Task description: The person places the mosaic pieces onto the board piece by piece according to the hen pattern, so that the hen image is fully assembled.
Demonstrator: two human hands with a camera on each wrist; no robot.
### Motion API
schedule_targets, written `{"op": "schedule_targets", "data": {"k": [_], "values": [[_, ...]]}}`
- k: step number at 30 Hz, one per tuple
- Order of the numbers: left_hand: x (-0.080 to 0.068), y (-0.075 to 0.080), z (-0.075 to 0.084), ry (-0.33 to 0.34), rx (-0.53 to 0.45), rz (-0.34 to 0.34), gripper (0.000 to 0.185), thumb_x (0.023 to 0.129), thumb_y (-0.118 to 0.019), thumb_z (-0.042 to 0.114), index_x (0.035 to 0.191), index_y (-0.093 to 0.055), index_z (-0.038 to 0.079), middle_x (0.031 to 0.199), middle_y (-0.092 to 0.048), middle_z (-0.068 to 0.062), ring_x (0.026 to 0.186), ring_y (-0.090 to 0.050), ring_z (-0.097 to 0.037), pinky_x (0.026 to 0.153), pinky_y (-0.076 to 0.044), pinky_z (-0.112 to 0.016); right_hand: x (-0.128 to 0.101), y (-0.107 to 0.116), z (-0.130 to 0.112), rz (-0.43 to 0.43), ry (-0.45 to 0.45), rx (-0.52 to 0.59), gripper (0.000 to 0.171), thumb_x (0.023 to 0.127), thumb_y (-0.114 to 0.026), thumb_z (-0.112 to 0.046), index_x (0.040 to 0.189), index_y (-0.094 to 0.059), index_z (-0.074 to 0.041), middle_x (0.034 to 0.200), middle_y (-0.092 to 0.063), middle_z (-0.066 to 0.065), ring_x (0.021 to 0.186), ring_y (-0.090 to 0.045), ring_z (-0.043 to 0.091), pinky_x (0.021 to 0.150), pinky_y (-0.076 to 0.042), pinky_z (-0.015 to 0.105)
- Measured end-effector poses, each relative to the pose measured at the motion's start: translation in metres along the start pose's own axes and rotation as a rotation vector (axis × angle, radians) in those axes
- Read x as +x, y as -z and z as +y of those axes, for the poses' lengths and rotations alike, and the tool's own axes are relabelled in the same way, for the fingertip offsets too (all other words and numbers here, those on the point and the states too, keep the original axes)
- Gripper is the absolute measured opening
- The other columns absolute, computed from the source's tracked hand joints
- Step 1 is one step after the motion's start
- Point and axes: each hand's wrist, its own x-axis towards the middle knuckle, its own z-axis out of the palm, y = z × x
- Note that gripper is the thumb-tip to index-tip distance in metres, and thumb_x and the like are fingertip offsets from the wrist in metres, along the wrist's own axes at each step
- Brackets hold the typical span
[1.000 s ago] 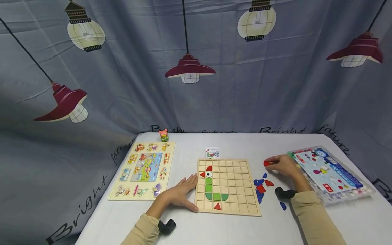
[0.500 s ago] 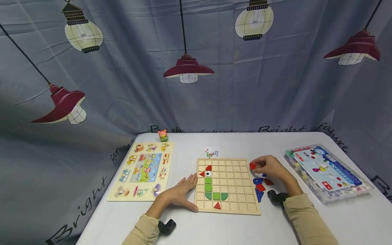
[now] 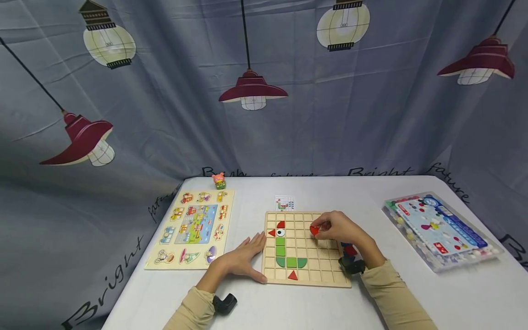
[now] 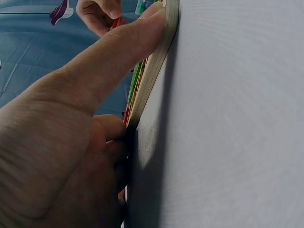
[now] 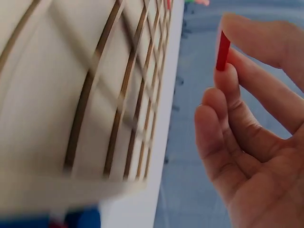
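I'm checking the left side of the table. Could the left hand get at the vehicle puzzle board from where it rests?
Probably yes. The left hand lies flat against the grid board's left edge, and the vehicle puzzle board lies just beside it with nothing standing between them.

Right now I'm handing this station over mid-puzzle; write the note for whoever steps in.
Left hand: flat on the table, thumb against the left edge of the wooden grid board, steadying it.
Right hand: pinches a red piece over the board's upper middle cells, not set down.
Done: a red, white and green bird figure fills the left columns.
Left: place the held piece; loose red and blue pieces lie by the board's right edge. The pattern card lies beyond the board.
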Motion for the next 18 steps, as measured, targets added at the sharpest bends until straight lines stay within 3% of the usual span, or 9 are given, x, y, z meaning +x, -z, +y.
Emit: {"op": "schedule_targets", "data": {"k": [7, 18], "values": [[0.001, 0.000, -0.002, 0.016, 0.006, -0.013, 0.119, 0.071, -0.080, 0.055, 0.156, -0.012, 0.005, 0.166, -0.002, -0.007, 0.154, -0.001, -0.021, 0.126, -0.004, -0.045, 0.012, -0.018, -0.021, -0.079, 0.056, -0.001, 0.026, 0.075, -0.079, -0.012, 0.100, -0.076, -0.005, 0.092, -0.071, 0.002, 0.073, -0.056, 0.007, 0.062, -0.050, 0.020], [0.001, -0.001, -0.001, 0.023, -0.008, -0.008, 0.120, 0.071, -0.080, 0.055, 0.156, -0.013, 0.005, 0.166, -0.003, -0.007, 0.154, -0.001, -0.020, 0.127, -0.003, -0.044, 0.018, -0.050, -0.052, -0.174, 0.022, -0.080, 0.024, 0.070, -0.082, -0.005, 0.093, -0.076, -0.007, 0.081, -0.069, -0.003, 0.073, -0.054, 0.010, 0.064, -0.048, 0.023]]}}
